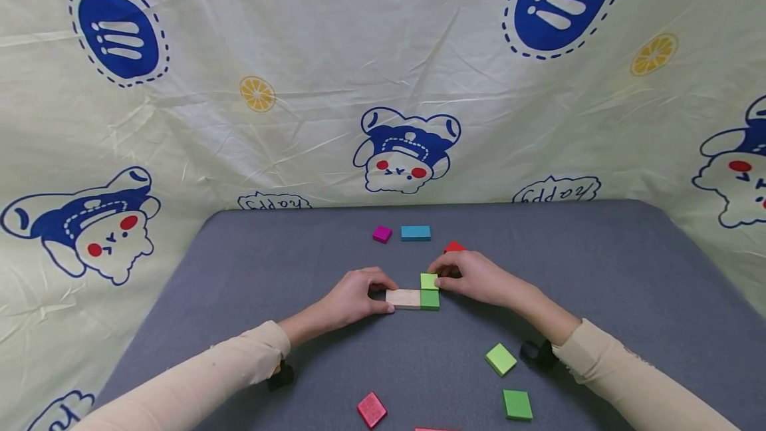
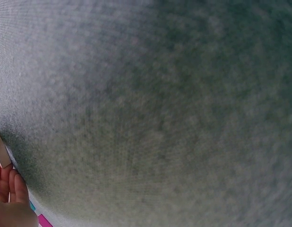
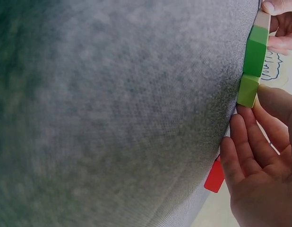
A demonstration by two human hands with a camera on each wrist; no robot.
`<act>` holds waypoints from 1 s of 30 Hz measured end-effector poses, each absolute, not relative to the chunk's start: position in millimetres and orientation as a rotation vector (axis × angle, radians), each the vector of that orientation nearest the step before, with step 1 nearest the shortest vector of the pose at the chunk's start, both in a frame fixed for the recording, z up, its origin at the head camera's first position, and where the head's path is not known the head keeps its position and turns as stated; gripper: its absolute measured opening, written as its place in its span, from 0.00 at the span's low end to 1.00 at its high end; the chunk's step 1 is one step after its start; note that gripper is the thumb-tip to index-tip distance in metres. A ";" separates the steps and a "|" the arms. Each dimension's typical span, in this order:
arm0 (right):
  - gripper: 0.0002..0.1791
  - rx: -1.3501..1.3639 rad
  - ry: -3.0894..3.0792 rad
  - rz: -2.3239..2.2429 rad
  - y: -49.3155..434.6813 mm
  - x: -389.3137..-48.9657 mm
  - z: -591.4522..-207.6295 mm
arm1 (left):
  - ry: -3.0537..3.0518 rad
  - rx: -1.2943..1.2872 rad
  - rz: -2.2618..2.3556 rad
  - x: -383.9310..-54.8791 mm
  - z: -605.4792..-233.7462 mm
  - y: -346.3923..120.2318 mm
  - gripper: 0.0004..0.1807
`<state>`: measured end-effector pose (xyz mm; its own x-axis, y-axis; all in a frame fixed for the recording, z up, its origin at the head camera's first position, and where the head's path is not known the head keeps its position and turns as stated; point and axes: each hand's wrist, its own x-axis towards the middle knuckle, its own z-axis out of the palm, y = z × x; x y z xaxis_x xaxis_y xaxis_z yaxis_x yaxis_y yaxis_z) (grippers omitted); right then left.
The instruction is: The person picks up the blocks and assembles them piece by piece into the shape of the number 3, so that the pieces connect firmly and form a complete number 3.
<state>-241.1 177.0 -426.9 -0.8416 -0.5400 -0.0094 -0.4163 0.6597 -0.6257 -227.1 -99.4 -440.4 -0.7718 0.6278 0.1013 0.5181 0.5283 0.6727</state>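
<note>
In the middle of the table, my left hand pinches the left end of a long pale wooden block between thumb and fingers. A green block touches the right end of that pale block. Just behind the green one sits a lime-green block, against it. My right hand has thumb and fingertips on this lime block, holding it from its right side. The right wrist view shows the lime block and the green block in one row. Only part of my left hand enters the left wrist view.
Behind my right hand lies a red block, partly hidden. Magenta and blue blocks lie farther back. Nearer are another lime block, another green block and a pinkish-red block. A printed curtain hangs behind the grey table.
</note>
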 end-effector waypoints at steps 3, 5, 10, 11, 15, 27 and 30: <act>0.11 -0.777 2.678 -0.939 177.3 -241.0 -427.2 | 2.613 0.988 1.067 -226.8 -440.7 -99.3 0.14; 0.11 -0.778 2.675 -0.941 177.3 -240.7 -427.1 | 2.615 0.989 1.064 -227.0 -441.3 -99.2 0.14; 0.12 -0.787 2.673 -0.942 177.2 -239.1 -426.2 | 2.617 0.984 1.062 -227.4 -441.8 -98.7 0.14; 0.12 -0.790 2.673 -0.941 177.1 -238.7 -426.1 | 2.617 0.982 1.063 -227.4 -441.6 -98.6 0.14; 0.12 -0.809 2.674 -0.939 177.0 -237.6 -425.7 | 2.611 0.978 1.067 -227.6 -441.6 -99.0 0.14; 0.12 -0.819 2.694 -0.926 176.4 -238.1 -428.6 | 2.610 0.945 1.048 -227.6 -441.6 -99.2 0.14; 0.12 -0.807 2.693 -0.935 177.5 -238.0 -426.7 | 2.609 0.956 1.060 -227.2 -440.9 -99.3 0.14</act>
<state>-238.0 177.5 -426.7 -0.8370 -0.5471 0.0088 -0.4349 0.6554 -0.6175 -227.2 -99.3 -440.9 -0.7808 0.6195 0.0813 0.5008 0.5426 0.6744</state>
